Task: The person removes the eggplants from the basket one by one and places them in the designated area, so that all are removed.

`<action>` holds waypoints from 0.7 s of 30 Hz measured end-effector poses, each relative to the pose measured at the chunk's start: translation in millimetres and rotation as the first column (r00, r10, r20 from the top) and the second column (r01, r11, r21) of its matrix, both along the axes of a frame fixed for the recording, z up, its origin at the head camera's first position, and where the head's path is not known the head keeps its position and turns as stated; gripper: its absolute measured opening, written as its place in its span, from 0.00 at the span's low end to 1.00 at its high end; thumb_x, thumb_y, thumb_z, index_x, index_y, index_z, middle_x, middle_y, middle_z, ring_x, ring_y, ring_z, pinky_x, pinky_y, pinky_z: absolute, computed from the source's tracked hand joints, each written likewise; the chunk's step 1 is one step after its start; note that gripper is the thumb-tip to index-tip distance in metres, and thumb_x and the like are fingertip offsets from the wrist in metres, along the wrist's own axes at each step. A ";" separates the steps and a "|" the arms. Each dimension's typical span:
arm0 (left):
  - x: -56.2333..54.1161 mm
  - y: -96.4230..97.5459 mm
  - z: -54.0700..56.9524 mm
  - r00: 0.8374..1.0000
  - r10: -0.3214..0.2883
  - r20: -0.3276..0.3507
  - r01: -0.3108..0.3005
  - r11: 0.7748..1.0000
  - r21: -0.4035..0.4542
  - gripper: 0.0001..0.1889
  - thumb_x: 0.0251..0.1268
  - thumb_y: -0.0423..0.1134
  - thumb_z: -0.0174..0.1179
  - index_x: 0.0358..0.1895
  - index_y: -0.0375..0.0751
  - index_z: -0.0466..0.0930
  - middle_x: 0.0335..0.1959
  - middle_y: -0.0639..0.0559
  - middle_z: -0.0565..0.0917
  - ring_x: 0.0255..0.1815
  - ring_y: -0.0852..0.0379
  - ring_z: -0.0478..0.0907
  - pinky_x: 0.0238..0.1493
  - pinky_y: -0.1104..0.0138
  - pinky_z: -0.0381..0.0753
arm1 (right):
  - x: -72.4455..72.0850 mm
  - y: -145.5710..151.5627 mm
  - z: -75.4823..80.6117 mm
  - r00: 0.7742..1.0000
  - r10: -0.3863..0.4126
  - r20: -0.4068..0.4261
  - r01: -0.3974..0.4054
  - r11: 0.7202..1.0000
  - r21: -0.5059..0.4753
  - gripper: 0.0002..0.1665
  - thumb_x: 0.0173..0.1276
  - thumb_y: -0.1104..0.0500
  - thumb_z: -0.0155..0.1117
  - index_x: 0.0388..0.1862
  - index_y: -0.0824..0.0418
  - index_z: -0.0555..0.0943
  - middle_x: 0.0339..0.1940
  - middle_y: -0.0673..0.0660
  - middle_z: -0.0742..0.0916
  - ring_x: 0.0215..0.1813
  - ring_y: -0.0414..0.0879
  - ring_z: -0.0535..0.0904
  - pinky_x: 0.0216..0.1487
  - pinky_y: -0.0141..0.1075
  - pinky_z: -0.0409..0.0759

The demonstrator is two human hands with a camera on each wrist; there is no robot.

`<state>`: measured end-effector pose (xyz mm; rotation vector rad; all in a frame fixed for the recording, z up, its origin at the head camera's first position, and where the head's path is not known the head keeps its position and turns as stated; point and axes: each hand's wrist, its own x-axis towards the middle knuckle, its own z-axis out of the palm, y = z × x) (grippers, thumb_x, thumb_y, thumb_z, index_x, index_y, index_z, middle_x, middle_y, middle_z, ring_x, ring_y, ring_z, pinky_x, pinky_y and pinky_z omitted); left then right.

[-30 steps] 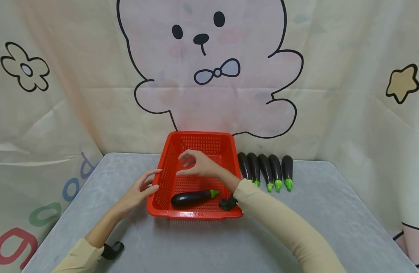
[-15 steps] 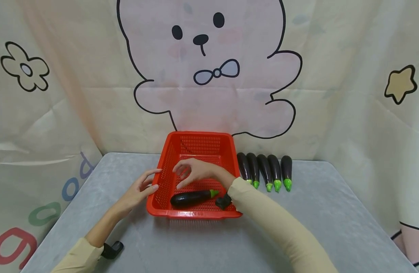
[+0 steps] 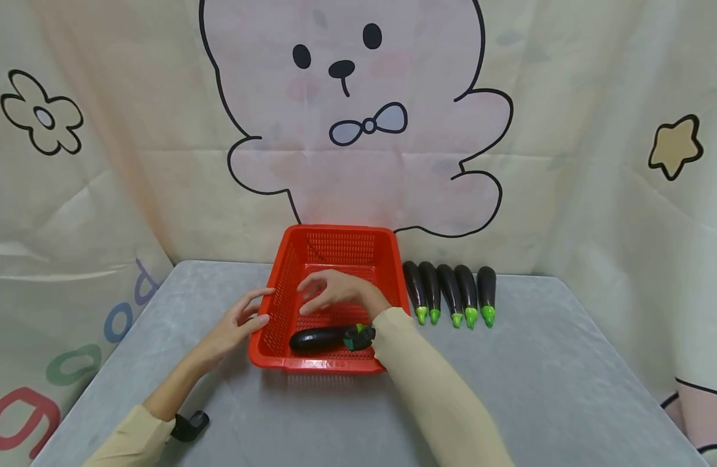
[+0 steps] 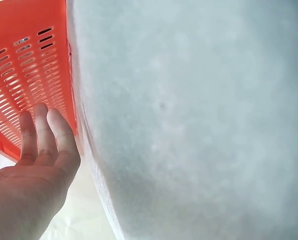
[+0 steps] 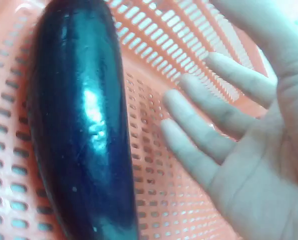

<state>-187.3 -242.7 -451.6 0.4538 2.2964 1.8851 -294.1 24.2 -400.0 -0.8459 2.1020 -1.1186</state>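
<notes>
A red plastic basket (image 3: pixel 344 364) with slotted walls stands at the table's middle. One dark eggplant (image 3: pixel 316 340) lies crosswise on its floor near the front wall. My right hand (image 3: pixel 338 289) hovers inside the basket just behind that eggplant, fingers loosely bent and nothing between them. In the right wrist view the eggplant (image 5: pixel 84 120) lies beside the spread fingers (image 5: pixel 203 125), apart from them. My left hand (image 3: pixel 236 327) rests with extended fingers at the basket's left rim; the left wrist view has these fingers (image 4: pixel 45 140) along the slotted side wall (image 4: pixel 34 65).
Right of the basket several eggplants (image 3: pixel 450 292) lie side by side, green ends toward me. The grey table (image 3: pixel 545 370) extends to both sides, and a printed cloth (image 3: pixel 358 175) hangs behind it. A black band (image 3: pixel 358 338) on my right wrist overlaps the eggplant's green end.
My right forearm has swung left and the hand has shifted slightly left inside the basket. The wrist band now covers part of the eggplant. The left hand stays at the rim.
</notes>
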 end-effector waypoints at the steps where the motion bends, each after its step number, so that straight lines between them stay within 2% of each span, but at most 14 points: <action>1: -0.3 -0.2 0.3 1.000 0.001 -0.003 -0.001 1.000 -0.001 0.32 0.74 0.42 0.59 0.77 0.50 0.59 0.66 0.33 0.71 0.59 0.38 0.77 0.52 0.55 0.82 | -1.1 1.6 -1.8 0.999 -0.008 0.033 0.008 1.000 -0.004 0.40 0.59 0.51 0.78 0.68 0.61 0.76 0.59 0.57 0.83 0.55 0.48 0.80 0.54 0.44 0.82; 4: -0.6 -0.5 0.8 1.000 0.002 -0.009 -0.002 1.000 -0.003 0.32 0.75 0.42 0.59 0.77 0.50 0.59 0.66 0.32 0.71 0.58 0.38 0.78 0.52 0.56 0.82 | -3.0 7.2 -8.3 0.991 -0.013 0.135 0.015 1.000 -0.012 0.38 0.61 0.53 0.77 0.68 0.62 0.75 0.60 0.59 0.83 0.55 0.49 0.81 0.56 0.46 0.81; 7: -0.2 -0.4 2.7 1.000 -0.009 -0.009 0.009 1.000 0.009 0.31 0.75 0.41 0.58 0.77 0.49 0.59 0.64 0.31 0.72 0.57 0.38 0.78 0.51 0.57 0.83 | -3.1 12.5 -13.0 0.980 -0.013 0.197 0.016 1.000 -0.015 0.37 0.63 0.54 0.76 0.69 0.61 0.75 0.63 0.60 0.81 0.57 0.49 0.80 0.58 0.46 0.80; 12: 0.5 -0.6 6.4 0.999 -0.041 -0.006 0.041 0.999 0.036 0.29 0.77 0.38 0.56 0.77 0.47 0.59 0.64 0.29 0.71 0.58 0.35 0.76 0.51 0.58 0.82 | -4.2 16.5 -18.2 0.964 0.009 0.265 -0.002 1.000 -0.028 0.36 0.63 0.55 0.76 0.69 0.60 0.75 0.63 0.58 0.81 0.59 0.50 0.80 0.60 0.46 0.79; 17: 0.3 -0.7 6.5 0.999 -0.039 -0.007 0.039 0.999 0.032 0.29 0.77 0.38 0.56 0.77 0.47 0.59 0.64 0.29 0.71 0.59 0.35 0.75 0.51 0.58 0.82 | -3.8 15.0 -18.9 0.940 0.068 0.334 -0.058 0.998 -0.039 0.37 0.63 0.58 0.75 0.70 0.60 0.74 0.63 0.60 0.81 0.60 0.52 0.80 0.60 0.46 0.78; 21: 0.4 -1.3 5.0 0.999 -0.036 -0.007 0.036 0.999 0.021 0.30 0.76 0.39 0.57 0.77 0.48 0.59 0.65 0.30 0.71 0.59 0.36 0.75 0.51 0.58 0.82 | -2.4 13.1 -18.0 0.933 0.098 0.346 -0.097 0.995 -0.021 0.38 0.63 0.58 0.75 0.71 0.60 0.74 0.64 0.63 0.80 0.60 0.52 0.80 0.59 0.46 0.79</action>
